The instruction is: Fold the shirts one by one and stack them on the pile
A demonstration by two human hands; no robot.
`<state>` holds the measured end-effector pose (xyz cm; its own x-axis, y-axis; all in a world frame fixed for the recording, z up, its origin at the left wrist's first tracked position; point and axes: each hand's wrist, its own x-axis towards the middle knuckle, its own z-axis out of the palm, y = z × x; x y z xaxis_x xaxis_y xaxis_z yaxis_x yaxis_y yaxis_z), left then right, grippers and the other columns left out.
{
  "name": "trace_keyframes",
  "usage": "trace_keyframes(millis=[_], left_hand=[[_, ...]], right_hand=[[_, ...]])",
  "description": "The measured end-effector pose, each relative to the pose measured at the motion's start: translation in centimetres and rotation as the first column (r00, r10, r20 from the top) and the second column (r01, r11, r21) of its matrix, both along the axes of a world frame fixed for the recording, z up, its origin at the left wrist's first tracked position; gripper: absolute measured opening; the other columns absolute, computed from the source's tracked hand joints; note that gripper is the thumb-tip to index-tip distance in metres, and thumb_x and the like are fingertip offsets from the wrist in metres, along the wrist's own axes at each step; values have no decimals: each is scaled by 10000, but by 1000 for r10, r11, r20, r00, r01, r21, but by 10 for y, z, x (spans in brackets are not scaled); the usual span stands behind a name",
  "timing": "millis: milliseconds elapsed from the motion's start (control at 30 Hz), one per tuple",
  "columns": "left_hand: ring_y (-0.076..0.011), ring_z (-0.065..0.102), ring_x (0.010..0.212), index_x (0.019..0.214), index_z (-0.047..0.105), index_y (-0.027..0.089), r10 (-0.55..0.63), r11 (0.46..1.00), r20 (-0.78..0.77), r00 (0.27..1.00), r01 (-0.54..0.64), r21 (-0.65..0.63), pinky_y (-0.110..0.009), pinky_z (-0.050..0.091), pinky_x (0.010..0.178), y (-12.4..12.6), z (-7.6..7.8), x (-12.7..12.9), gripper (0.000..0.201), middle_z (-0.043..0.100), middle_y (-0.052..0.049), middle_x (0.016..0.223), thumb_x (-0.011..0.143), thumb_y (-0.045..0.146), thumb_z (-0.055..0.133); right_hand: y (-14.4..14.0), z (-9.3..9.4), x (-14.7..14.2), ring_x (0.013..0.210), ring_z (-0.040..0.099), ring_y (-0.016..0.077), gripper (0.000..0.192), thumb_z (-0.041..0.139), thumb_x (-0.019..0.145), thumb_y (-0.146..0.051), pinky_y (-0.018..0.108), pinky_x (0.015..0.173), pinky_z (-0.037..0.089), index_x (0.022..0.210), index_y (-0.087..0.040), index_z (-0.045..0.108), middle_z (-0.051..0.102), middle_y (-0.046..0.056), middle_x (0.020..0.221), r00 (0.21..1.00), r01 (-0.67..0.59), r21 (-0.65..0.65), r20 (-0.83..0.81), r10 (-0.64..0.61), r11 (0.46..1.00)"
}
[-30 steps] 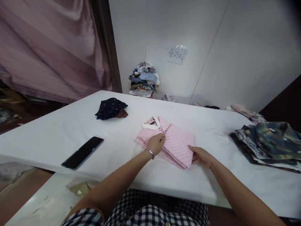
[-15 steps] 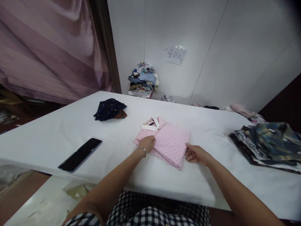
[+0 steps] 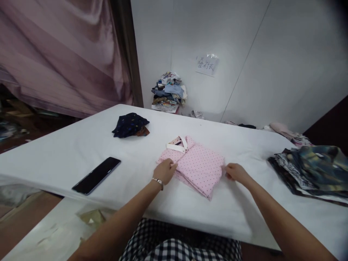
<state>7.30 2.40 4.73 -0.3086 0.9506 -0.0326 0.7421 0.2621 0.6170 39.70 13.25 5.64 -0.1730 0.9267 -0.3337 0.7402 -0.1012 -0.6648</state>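
Both hands grip the folded pink dotted cotton shirt (image 3: 196, 167), apparently pinching: left hand (image 3: 164, 170) at nine o'clock, right hand (image 3: 236, 172) at three.

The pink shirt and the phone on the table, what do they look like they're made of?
Pink shirt: thin woven cloth, probably cotton, matte, dotted; it folds flat with soft creases. Phone: likely a glass front, glossy black and flat, with a slight sheen.

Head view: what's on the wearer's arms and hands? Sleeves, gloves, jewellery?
Both forearms are bare, no gloves. The left hand has a thin silver-coloured bracelet at the wrist. The right hand shows no ring, watch or band. Black-and-white checked clothing shows at the bottom edge.
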Motion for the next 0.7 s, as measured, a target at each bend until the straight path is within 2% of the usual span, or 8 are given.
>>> trace_keyframes(millis=[67,133,233,333,400,467,567,700], left_hand=[[-202,627,655,893,575,182,78,995,227,971,-60,-84,-311,463,601,-16,-2,3,329,666,-81,846,857,493,472],[-170,618,562,1048,532,173,181,975,519,836,-83,-207,-300,479,520,-31,-4,10,426,663,-108,965,840,542,490],[-166,649,627,1175,464,170,325,942,766,555,-116,-315,-296,525,530,-50,-5,22,529,599,-165,1170,804,530,573],[-191,661,772,1073,533,149,335,942,829,448,-168,-290,-296,547,604,-61,-1,27,437,577,-177,1202,807,492,587],[-209,654,817,1008,571,149,295,955,791,536,-196,-224,-288,532,589,-59,0,27,371,600,-162,1160,813,464,575],[-222,644,844,1010,590,164,234,971,681,694,-197,-133,-282,507,588,-50,-1,26,345,620,-137,1130,806,442,576],[-242,616,944,1101,579,189,128,990,455,881,-137,-13,-302,479,723,-24,-4,26,406,633,-109,1131,775,429,613],[-239,607,859,926,610,180,78,995,203,976,-63,-82,-311,421,717,4,-5,32,197,666,-80,895,779,309,585]], right_hand=[[20,12,-6,735,645,219,283,580,807,-454,338,696,500,725,-191,645,700,73,786,998,-7,277,57,-9,961],[41,19,-22,981,620,251,247,611,784,-431,357,862,464,879,-215,684,694,68,1037,999,-25,381,-20,36,924],[71,19,-54,1190,514,281,377,674,736,-420,383,1009,373,1048,-208,680,591,86,1278,990,-34,293,-118,71,956],[89,12,-79,1208,497,316,516,694,713,-469,435,1022,356,1135,-175,653,551,132,1320,993,-37,126,-110,51,991],[95,8,-87,1204,499,326,595,691,708,-511,449,1006,371,1187,-166,626,525,151,1343,992,-69,70,-104,76,995],[97,5,-91,1204,501,323,639,695,702,-525,441,999,382,1222,-165,604,500,160,1366,987,-119,55,-106,125,991],[99,0,-93,1210,498,315,651,711,692,-515,436,1011,375,1229,-165,599,495,161,1370,979,-169,62,-102,174,984],[101,-5,-92,1193,513,307,619,721,688,-488,428,1031,359,1197,-151,620,531,156,1335,980,-165,97,-92,174,981]])
